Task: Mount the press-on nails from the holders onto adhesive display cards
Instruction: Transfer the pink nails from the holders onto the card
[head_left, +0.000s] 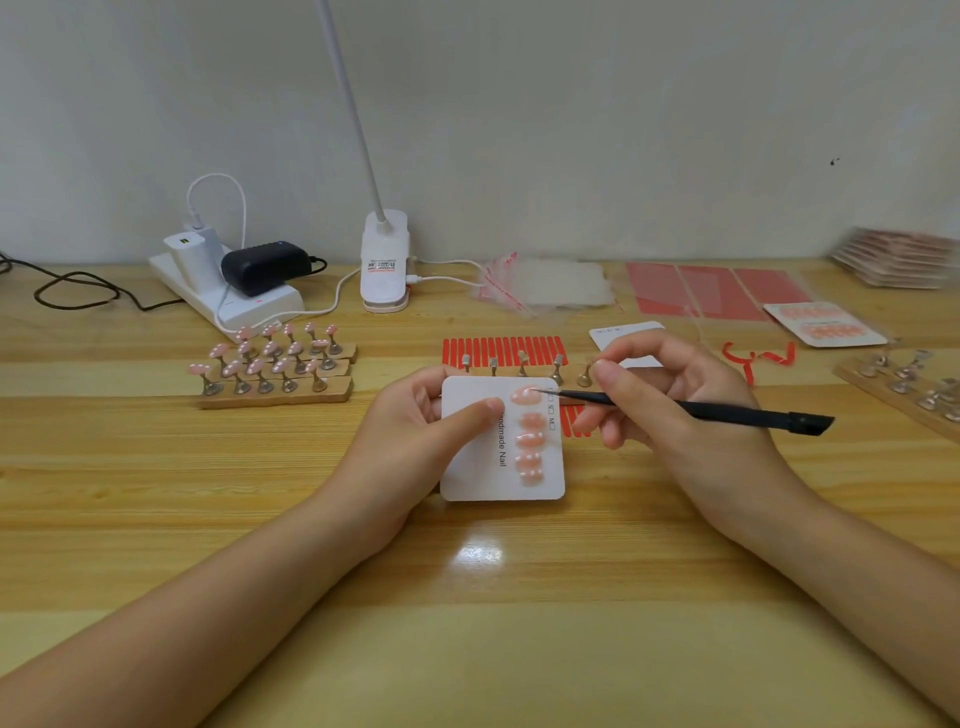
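Observation:
My left hand (415, 441) grips a white display card (470, 483) by its left edge, thumb pressed on its face. Several pink press-on nails (530, 441) sit in a column on the card's right side. In my right hand (675, 410) is a thin black tool (717, 413); its tip touches the topmost nail (524, 396). Behind the card stands a row of bare metal holders (522, 364). To the left, wooden strips carry several holders with pink nails (270, 361).
A red striped adhesive sheet (501, 349) lies behind the bare holders. Another blank card (626, 332), a finished card (823, 325), red sheets (717, 291), plastic bags (545, 283), a lamp base (384, 262) and a power strip (228, 291) line the back. More holders (909, 382) stand at right.

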